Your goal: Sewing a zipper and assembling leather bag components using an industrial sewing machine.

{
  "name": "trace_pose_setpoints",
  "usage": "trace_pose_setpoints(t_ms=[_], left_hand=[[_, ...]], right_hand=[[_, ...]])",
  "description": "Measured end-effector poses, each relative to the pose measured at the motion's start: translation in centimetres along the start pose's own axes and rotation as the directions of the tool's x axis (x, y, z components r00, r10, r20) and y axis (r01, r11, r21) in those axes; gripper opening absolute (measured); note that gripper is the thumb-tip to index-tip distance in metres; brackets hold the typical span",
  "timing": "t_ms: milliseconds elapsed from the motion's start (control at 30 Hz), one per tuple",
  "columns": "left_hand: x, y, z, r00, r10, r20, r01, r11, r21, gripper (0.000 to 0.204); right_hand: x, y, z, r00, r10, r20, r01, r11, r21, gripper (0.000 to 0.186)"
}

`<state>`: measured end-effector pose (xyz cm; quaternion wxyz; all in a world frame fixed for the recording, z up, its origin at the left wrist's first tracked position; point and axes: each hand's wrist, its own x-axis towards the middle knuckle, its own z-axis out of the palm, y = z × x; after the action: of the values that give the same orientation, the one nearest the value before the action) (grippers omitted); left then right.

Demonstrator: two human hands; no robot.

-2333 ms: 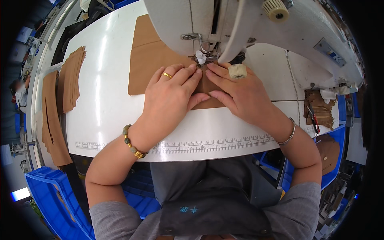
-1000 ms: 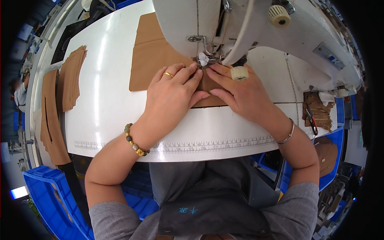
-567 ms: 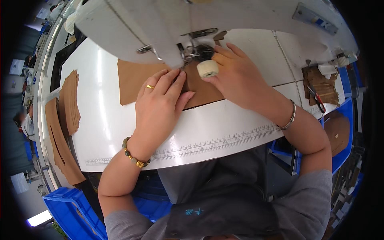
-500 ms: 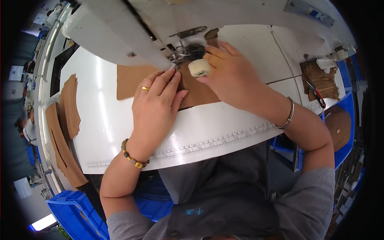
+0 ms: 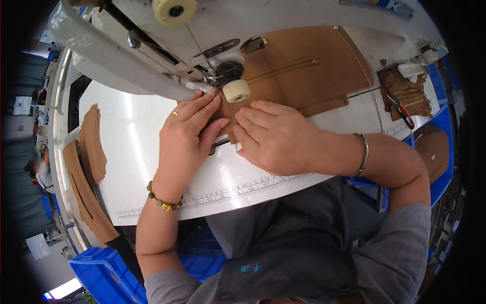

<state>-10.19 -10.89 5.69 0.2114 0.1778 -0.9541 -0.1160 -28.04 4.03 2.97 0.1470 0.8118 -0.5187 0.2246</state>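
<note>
My left hand (image 5: pixel 188 139) lies with its fingertips on brown material (image 5: pixel 316 83) beside the needle area of a white sewing machine (image 5: pixel 126 66), thumb apart from the fingers. My right hand (image 5: pixel 273 139) rests lower right of the cream round knob (image 5: pixel 236 91), fingers slightly bent over the near part of the material, its thumb low near the edge. Beyond it the brown piece spreads to the right under the arm of the machine, with a zip strip along it. The needle itself is hard to make out.
Brown cut pieces (image 5: pixel 91 147) and a long slotted strip (image 5: pixel 88 197) lie at left. At right are scraps (image 5: pixel 405 86) and red-handled scissors (image 5: pixel 397 106). Blue bins (image 5: pixel 96 273) flank the white table (image 5: pixel 131 187). A person (image 5: pixel 43 172) sits far left.
The view has turned, with the machine shifting leftward in it. My right hand has moved down from beside the knob toward the table's front. More of the brown piece now shows at right.
</note>
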Motion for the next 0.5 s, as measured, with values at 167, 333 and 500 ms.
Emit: trace_pose_setpoints(t_ms=[167,333,500], left_hand=[[-0.1,0.0,0.2,1.0,0.003,0.018,-0.003,1.0,-0.019,0.042],[-0.3,1.1,0.8,0.998,0.044,-0.05,-0.039,0.995,0.097,0.04],[-0.3,1.2,0.8,0.997,0.036,-0.063,-0.029,0.992,0.12,0.043]], right_hand=[[0.4,0.3,0.0,0.998,0.021,-0.066,-0.018,0.999,0.043,0.035],[-0.3,1.7,-2.0,0.998,-0.031,0.051,0.029,0.998,0.05,0.031],[-3.0,7.2,-14.8,0.99,-0.134,-0.052,0.119,0.966,-0.231,0.021]])
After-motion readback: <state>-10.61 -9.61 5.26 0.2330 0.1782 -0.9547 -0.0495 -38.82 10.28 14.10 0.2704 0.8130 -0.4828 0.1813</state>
